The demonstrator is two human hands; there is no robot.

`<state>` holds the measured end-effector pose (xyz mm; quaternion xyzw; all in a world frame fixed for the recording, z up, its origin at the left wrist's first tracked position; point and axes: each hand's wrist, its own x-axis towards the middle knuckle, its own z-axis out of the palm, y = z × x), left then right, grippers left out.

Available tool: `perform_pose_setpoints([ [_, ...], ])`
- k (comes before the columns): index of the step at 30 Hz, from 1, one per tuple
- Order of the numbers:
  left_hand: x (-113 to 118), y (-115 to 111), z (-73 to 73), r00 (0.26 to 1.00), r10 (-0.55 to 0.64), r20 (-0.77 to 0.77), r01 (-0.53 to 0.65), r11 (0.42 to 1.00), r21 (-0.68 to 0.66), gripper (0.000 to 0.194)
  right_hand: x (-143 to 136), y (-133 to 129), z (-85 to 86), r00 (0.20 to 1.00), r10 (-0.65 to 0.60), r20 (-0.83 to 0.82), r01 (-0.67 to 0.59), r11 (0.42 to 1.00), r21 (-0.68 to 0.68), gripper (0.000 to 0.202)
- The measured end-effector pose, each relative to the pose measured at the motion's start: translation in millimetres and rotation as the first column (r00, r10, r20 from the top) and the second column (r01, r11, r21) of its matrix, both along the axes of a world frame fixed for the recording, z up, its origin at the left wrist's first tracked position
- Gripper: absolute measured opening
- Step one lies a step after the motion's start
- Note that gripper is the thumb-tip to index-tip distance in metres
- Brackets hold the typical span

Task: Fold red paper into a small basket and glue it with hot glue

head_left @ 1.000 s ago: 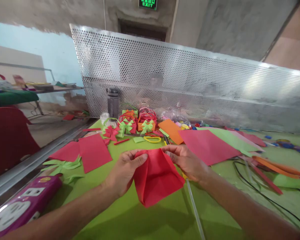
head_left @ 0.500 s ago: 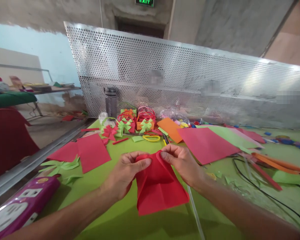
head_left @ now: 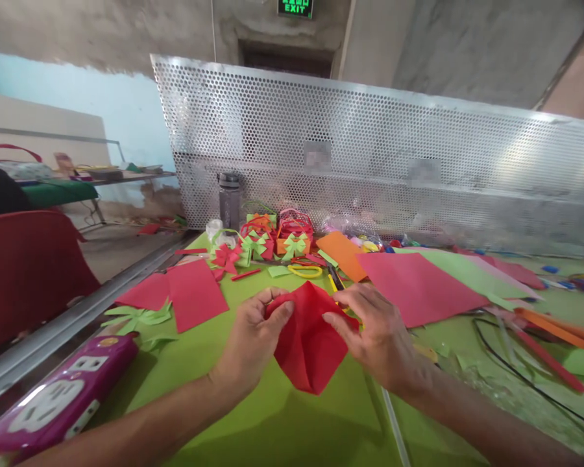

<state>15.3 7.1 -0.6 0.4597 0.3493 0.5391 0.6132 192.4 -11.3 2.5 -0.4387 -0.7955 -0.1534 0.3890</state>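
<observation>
Between my hands a creased, folded piece of red paper (head_left: 311, 344) hangs above the green tabletop, with one corner pointing down. My left hand (head_left: 253, 334) pinches its left edge between thumb and fingers. On the right side, my right hand (head_left: 377, 331) has its thumb on the near face and its fingers behind, closed on the sheet. Just beyond the paper lie yellow-handled scissors (head_left: 305, 270) and a black and yellow cutter (head_left: 335, 279). Small paper bags with green bows (head_left: 294, 245) stand farther back.
A purple power strip (head_left: 61, 395) lies at the left. Red sheets (head_left: 197, 295) and a larger red sheet (head_left: 418, 288) flank my hands. A grey bottle (head_left: 229, 201) stands before a perforated metal panel (head_left: 370, 130). A black cable (head_left: 516, 370) and paper strips lie at the right.
The red paper has turned, so a corner rather than a flat edge points down. My right hand has shifted from the top edge to the right side. The camera view has moved slightly left.
</observation>
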Motion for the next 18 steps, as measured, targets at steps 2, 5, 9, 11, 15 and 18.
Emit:
perform_pose_setpoints([
  [2, 1.0, -1.2, 0.9, 1.0, 0.022, -0.012, -0.022, 0.999, 0.028, 0.025, 1.2, 1.7, -3.1, 0.997, -0.005, 0.076, 0.001, 0.999, 0.054, 0.007],
  [5, 2.8, -3.0, 1.3, 0.999, 0.035, -0.001, -0.035, 0.999, 0.036, 0.025, 2.1, 2.6, -4.9, 0.988, -0.025, 0.152, 0.01, 0.995, 0.103, 0.013],
  [9, 5.0, -6.1, -0.5, 0.999, -0.051, 0.02, 0.051, 0.998, 0.021, 0.025, -2.9, 0.1, -2.9, 0.968, -0.085, 0.235, 0.045, 0.985, 0.168, 0.016],
  [11, 5.8, -7.6, -1.7, 0.995, -0.093, 0.025, 0.092, 0.995, 0.025, 0.022, -6.8, -1.8, -1.3, 0.953, -0.12, 0.278, 0.068, 0.98, 0.188, 0.016],
  [15, 6.6, -9.6, -2.3, 0.992, -0.114, 0.053, 0.112, 0.993, 0.034, 0.02, -12.5, -4.9, 0.9, 0.931, -0.124, 0.343, 0.054, 0.977, 0.207, 0.022],
  [18, 6.2, -10.2, -2.3, 0.99, -0.126, 0.066, 0.124, 0.992, 0.033, 0.02, -14.8, -6.5, 1.8, 0.923, -0.105, 0.371, 0.02, 0.974, 0.226, 0.024],
])
